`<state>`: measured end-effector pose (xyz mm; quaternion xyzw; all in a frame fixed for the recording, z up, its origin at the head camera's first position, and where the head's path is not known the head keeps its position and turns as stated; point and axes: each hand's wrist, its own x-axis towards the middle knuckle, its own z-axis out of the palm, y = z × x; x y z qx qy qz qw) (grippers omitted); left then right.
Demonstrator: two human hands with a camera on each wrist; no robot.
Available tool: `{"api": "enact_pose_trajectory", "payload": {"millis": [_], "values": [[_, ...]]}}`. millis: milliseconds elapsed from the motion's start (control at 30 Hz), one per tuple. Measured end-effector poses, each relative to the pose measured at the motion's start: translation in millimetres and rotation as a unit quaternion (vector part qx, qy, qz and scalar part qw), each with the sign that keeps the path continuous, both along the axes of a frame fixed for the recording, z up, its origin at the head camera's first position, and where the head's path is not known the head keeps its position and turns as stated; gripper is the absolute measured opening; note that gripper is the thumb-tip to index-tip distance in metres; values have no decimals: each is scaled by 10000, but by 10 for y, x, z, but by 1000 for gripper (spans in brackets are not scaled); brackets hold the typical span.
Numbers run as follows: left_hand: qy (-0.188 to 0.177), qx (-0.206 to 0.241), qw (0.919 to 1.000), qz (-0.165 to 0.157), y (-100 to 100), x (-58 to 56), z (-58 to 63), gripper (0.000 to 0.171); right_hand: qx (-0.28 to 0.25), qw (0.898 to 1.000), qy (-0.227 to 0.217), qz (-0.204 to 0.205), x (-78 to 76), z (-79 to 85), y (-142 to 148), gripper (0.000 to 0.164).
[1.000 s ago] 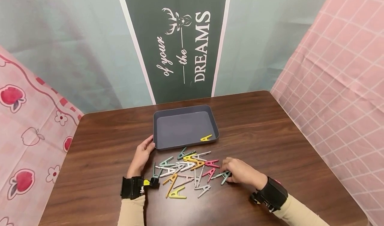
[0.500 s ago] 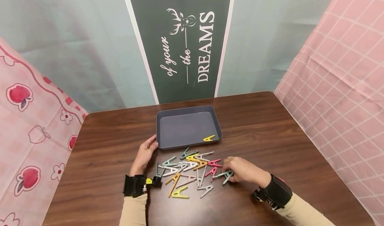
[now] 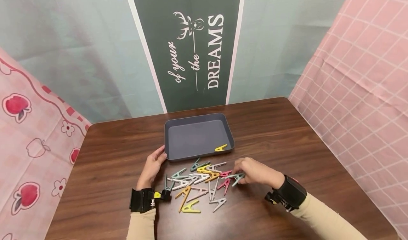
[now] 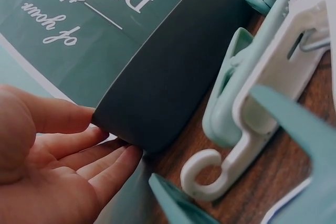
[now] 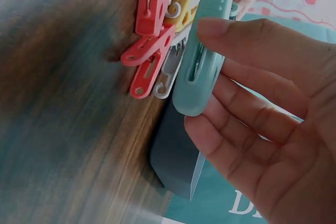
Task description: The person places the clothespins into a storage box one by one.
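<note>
My right hand [image 3: 255, 171] pinches a teal-green clothespin [image 5: 202, 56] between thumb and fingers, just right of the clothespin pile. In the right wrist view its spring slot faces the camera. My left hand [image 3: 151, 168] touches the front left corner of a dark grey tray [image 3: 167, 137], its fingers fairly straight against the outside in the left wrist view. A yellow clothespin [image 3: 221, 148] lies inside the tray near its front right corner. Before the tray is a loose pile of white, grey, orange, pink and green clothespins, with a yellow-green clothespin [image 3: 191, 207] at its near edge.
Two red clothespins [image 3: 226, 185] lie close beside my right fingers. The brown wooden table [image 3: 271, 133] ends at a green and grey curtain [image 3: 191, 95] behind the tray. Pink cloths hang at the left and right.
My right hand has lifted the green clothespin and moved it a little away from me, toward the tray and the red clothespins. The left hand stays at the tray's corner.
</note>
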<state>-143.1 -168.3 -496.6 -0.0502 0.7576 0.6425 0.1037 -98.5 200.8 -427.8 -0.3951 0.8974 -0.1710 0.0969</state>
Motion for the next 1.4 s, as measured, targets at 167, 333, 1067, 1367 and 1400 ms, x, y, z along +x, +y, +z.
{"api": "enact_pose_trajectory", "payload": {"millis": [167,333,1067,1367,1400], "values": [[23,14,10000,6,7,13,3,47,26,10000,18,26,-73,20,-62,17],[7,69,10000,-52,11,23,11,48,75,9998,162,-12,-126,47,-105,17],[34,42,10000,-47,-16,-10,11,48,181,9978,592,-221,-363,319,-204,21],[-10,-16,10000,-17,-3,-4,15,48,462,9964,600,-393,-432,434,-238,23],[-9,-7,10000,-19,-3,-2,16,48,475,9961,635,-397,-438,436,-241,23]]}}
